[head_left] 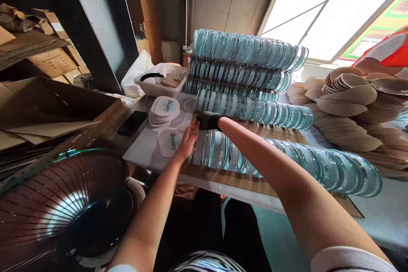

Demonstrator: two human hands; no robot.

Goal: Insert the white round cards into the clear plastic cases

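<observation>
Standing on edge in a long front row, the round glass pieces [229,155] lie right below the person's two hands, their left end just beside the bare fingers. The left hand [190,138] is uncovered, its fingers bent and drawn narrowly together; from where I stand I cannot tell whether anything is pinched between them. The right hand [208,120] wears a dark dotted glove and meets the left one at the fingertips, its fingers curled, and what they may hold is hidden too. Both hands sit by the gap between that front row and a second glass row [255,108] behind it. Cardboard [229,178] lies beneath the front row on the pale worktop [143,148]. Left of the hands are a single white card [170,142] with lettering and, farther back, a pile of similar cards [164,108]. A white basket [157,89] stands beyond them, beside stacked glass tiers [245,46]. Off to the right, beige rounded pieces [347,104] are heaped near a person in orange [393,49].
</observation>
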